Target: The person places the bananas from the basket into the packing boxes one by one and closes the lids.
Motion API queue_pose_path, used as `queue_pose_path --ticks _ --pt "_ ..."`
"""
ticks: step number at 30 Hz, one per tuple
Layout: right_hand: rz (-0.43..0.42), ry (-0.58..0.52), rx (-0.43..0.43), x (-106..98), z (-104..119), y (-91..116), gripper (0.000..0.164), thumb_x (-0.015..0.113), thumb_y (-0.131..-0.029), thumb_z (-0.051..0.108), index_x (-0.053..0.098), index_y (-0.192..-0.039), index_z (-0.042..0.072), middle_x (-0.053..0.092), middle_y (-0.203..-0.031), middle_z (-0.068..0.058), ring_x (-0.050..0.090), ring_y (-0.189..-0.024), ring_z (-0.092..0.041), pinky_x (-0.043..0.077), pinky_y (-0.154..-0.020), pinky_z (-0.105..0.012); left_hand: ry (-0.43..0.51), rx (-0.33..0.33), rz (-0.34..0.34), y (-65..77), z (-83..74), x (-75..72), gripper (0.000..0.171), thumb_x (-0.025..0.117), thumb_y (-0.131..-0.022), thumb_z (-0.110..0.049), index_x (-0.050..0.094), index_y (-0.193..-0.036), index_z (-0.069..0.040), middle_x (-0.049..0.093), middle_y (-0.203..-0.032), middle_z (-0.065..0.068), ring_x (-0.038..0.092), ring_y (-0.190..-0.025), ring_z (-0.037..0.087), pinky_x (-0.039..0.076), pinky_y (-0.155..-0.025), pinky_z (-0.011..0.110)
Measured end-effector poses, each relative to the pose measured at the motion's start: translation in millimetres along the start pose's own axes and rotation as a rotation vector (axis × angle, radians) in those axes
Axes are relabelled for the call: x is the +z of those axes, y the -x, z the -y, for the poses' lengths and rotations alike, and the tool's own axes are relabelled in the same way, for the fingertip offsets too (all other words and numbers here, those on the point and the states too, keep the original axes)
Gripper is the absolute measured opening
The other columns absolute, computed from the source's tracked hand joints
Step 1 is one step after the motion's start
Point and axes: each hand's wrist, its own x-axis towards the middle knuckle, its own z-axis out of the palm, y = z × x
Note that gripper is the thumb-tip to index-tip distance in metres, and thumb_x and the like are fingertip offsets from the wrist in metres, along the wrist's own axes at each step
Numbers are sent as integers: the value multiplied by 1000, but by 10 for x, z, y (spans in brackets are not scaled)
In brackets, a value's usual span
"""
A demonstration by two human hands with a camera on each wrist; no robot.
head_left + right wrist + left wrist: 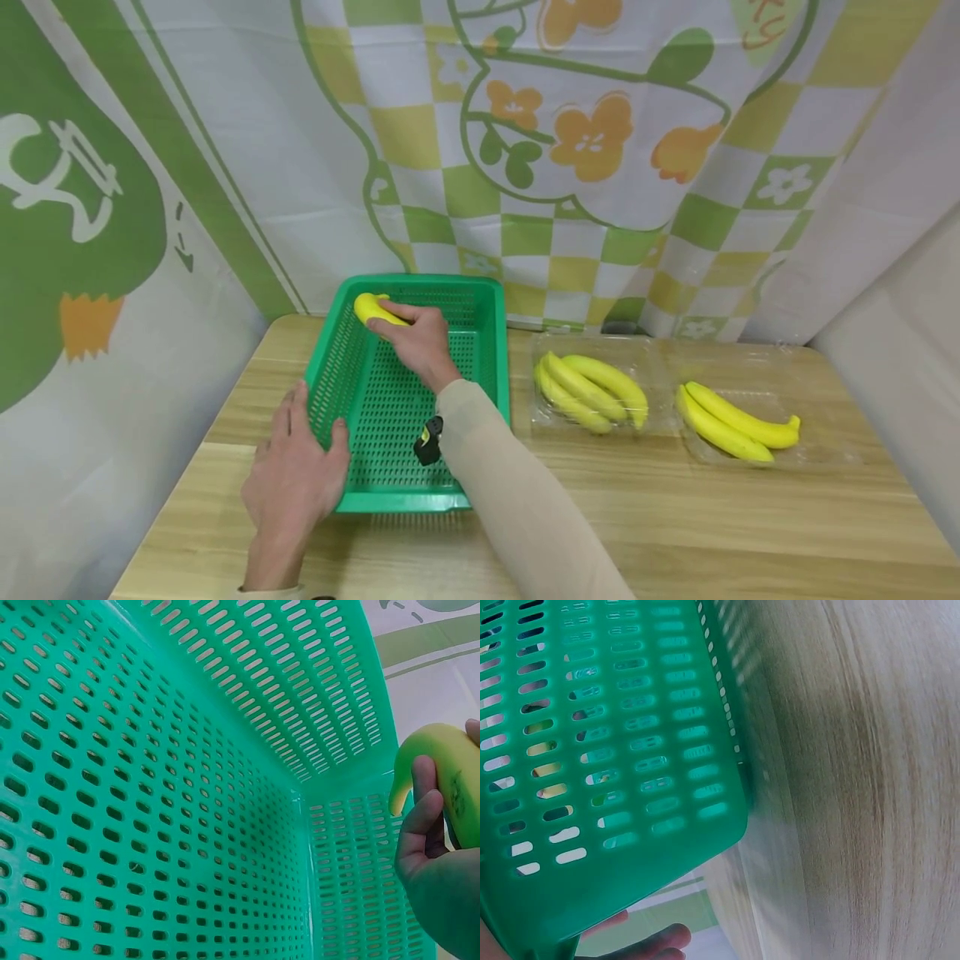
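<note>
A green plastic basket with slotted walls stands on the wooden table. My right hand is over its far left part, holding a yellow banana near the rim. In the right wrist view the banana has a greenish tint, a hooked tip and a dark mark; thumb and fingers close around it. My left hand grips the basket's left rim, thumb over the inner side and fingers along the outside. Its fingertips show past the basket's wall in the left wrist view.
Right of the basket, a clear plastic box holds several bananas. Beside it, two more bananas lie in another clear container. A patterned curtain hangs right behind the table.
</note>
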Motion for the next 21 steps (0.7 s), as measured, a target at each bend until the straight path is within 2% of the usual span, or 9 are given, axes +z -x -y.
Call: queue_pose_path --ticks 6,14,21 --pt "12 5 -6 -22 38 19 41 83 -94 29 76 -133 25 69 -146 7 75 -108 -11 62 -85 -29 -1 -3 -1 1 -14 -20 81 31 -109 -58 -7 -172 -23 12 -180 15 45 -137 63 57 -64 64" --pt "6 -48 -11 -82 86 19 41 83 -94 23 75 -134 18 69 -146 1 77 -105 -15 64 -95 -39 1 3 -9 6 -4 -4 82 30 -109 -59 -5 -172 -22 11 -180 14 47 -134 62 55 -62 63" --pt "29 -30 -21 -179 139 24 42 83 -93 24 75 -134 18 72 -142 1 77 -108 -15 64 -91 -32 4 4 -11 1 4 -5 82 32 -109 -59 -4 -172 -22 12 -180 15 48 -133 62 53 -56 57"
